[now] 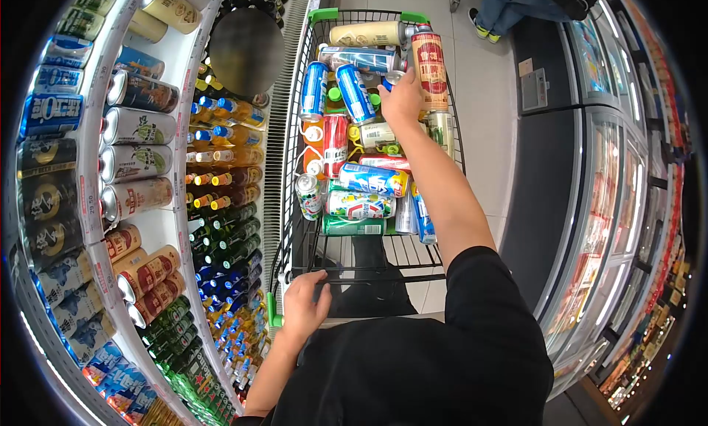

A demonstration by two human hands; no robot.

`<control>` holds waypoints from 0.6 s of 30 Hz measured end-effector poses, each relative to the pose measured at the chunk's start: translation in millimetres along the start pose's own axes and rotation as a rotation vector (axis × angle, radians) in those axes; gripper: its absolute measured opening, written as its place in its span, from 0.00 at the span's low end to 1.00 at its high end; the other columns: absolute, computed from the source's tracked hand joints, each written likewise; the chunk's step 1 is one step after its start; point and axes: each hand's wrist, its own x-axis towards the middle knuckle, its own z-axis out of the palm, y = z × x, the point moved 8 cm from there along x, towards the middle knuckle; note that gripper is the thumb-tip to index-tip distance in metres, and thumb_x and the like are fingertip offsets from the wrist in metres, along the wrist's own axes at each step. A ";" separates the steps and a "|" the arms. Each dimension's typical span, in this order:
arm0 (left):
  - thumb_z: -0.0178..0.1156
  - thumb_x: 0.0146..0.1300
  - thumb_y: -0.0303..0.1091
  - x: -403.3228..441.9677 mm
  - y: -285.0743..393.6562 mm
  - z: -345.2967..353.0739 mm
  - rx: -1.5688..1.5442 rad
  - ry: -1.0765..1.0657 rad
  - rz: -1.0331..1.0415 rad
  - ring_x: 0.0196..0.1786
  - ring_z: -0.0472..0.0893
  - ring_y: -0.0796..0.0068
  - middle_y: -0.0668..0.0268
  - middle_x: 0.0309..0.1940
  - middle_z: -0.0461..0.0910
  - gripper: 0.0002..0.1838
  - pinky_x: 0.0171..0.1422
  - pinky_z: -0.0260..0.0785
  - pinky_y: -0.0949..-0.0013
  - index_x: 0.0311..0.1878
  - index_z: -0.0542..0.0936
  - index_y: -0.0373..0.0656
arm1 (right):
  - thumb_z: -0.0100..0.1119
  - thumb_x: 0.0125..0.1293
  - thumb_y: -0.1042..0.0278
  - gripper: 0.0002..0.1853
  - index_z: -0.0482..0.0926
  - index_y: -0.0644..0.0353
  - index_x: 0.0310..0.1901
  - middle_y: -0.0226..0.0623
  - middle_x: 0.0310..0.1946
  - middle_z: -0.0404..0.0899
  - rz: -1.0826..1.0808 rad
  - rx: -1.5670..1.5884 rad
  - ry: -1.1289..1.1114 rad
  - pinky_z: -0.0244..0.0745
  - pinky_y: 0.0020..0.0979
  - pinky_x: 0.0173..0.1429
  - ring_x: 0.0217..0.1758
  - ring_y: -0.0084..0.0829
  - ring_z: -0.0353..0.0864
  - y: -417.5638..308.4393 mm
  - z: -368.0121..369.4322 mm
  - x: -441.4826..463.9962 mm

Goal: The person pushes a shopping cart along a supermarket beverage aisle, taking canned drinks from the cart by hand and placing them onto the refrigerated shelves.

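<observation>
Over the upper part of a wire shopping cart [461, 142], my right hand [403, 100] has its fingers wrapped round a blue and silver can [392, 78]. Just right of that hand a tall red and gold can [430, 68] stands along the cart's side. Blue cans [355, 94], a red can [335, 146], orange bottles [313, 137] and a green can [354, 225] lie beneath and around. Near the cart's handle end, my left hand [304, 305] is raised with its fingers apart, holding nothing.
Shelves of cans [138, 144] and bottles [228, 155] line the left side. Glass-fronted coolers [590, 227] run along the right. A person's legs and shoes [487, 29] are at the top right, beyond the cart.
</observation>
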 end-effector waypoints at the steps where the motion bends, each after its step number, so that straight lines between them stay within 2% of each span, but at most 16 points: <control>1: 0.69 0.62 0.23 0.2 0.5 -1.1 -0.010 -0.004 0.019 0.47 0.87 0.48 0.52 0.44 0.88 0.16 0.54 0.80 0.54 0.53 0.81 0.37 | 0.79 0.62 0.56 0.49 0.60 0.67 0.76 0.56 0.66 0.72 -0.015 0.020 0.012 0.79 0.48 0.67 0.66 0.55 0.79 -4.2 -12.9 -3.8; 3: 0.69 0.62 0.23 -2.7 2.2 -5.4 -0.030 -0.012 0.051 0.48 0.87 0.47 0.52 0.45 0.87 0.17 0.54 0.80 0.54 0.54 0.81 0.36 | 0.80 0.60 0.56 0.50 0.60 0.67 0.76 0.56 0.67 0.72 -0.048 0.058 0.029 0.79 0.48 0.67 0.66 0.56 0.79 -12.5 -41.1 -17.0; 5: 0.69 0.62 0.24 -4.6 5.0 -12.5 -0.030 -0.011 0.083 0.48 0.87 0.47 0.52 0.46 0.87 0.17 0.54 0.80 0.54 0.55 0.81 0.37 | 0.82 0.57 0.54 0.52 0.61 0.67 0.77 0.55 0.66 0.73 -0.187 0.114 0.104 0.78 0.48 0.67 0.67 0.55 0.79 -32.9 -83.4 -31.8; 7: 0.69 0.63 0.27 -8.8 3.7 -20.9 -0.023 -0.016 0.084 0.51 0.86 0.46 0.52 0.49 0.87 0.18 0.56 0.80 0.53 0.56 0.80 0.37 | 0.82 0.56 0.54 0.52 0.63 0.69 0.76 0.55 0.65 0.75 -0.220 0.123 0.063 0.78 0.48 0.67 0.66 0.54 0.80 -67.8 -137.6 -48.7; 8: 0.69 0.64 0.27 -9.6 3.5 -27.0 -0.023 -0.010 0.096 0.53 0.85 0.46 0.52 0.50 0.86 0.18 0.57 0.79 0.53 0.56 0.80 0.37 | 0.83 0.54 0.51 0.49 0.71 0.71 0.72 0.56 0.63 0.80 -0.247 0.185 0.045 0.77 0.44 0.70 0.66 0.51 0.81 -81.1 -159.3 -55.3; 11: 0.69 0.66 0.31 -10.5 7.6 -56.3 -0.062 0.050 0.090 0.55 0.85 0.47 0.50 0.53 0.85 0.21 0.60 0.79 0.53 0.60 0.79 0.36 | 0.83 0.54 0.50 0.50 0.71 0.72 0.73 0.56 0.64 0.82 -0.300 0.315 -0.201 0.78 0.38 0.68 0.64 0.43 0.85 -126.1 -199.5 -83.2; 13: 0.68 0.68 0.32 -13.3 4.5 -73.7 -0.146 0.115 0.068 0.57 0.86 0.53 0.49 0.57 0.84 0.25 0.63 0.78 0.56 0.66 0.77 0.34 | 0.83 0.52 0.48 0.51 0.73 0.73 0.71 0.55 0.58 0.85 -0.373 0.383 -0.344 0.80 0.38 0.66 0.59 0.44 0.87 -170.7 -219.4 -118.5; 15: 0.69 0.69 0.33 -18.3 3.6 -95.7 -0.228 0.118 -0.025 0.64 0.83 0.56 0.48 0.65 0.79 0.31 0.67 0.77 0.56 0.72 0.71 0.33 | 0.82 0.51 0.45 0.51 0.74 0.73 0.70 0.55 0.55 0.87 -0.461 0.399 -0.466 0.81 0.37 0.64 0.56 0.44 0.89 -214.3 -226.4 -162.6; 16: 0.69 0.69 0.34 -22.6 -0.3 -102.4 -0.260 0.104 -0.071 0.69 0.78 0.57 0.48 0.69 0.75 0.37 0.69 0.75 0.55 0.77 0.65 0.32 | 0.82 0.51 0.44 0.51 0.75 0.73 0.70 0.55 0.55 0.87 -0.522 0.378 -0.506 0.81 0.37 0.64 0.55 0.43 0.89 -238.1 -227.9 -184.8; 18: 0.71 0.68 0.37 -35.3 -4.1 -120.3 -0.381 0.167 -0.084 0.70 0.77 0.60 0.47 0.69 0.75 0.44 0.70 0.74 0.55 0.79 0.60 0.31 | 0.82 0.50 0.41 0.51 0.78 0.73 0.67 0.56 0.55 0.87 -0.631 0.317 -0.573 0.81 0.37 0.64 0.55 0.43 0.89 -283.3 -224.6 -232.4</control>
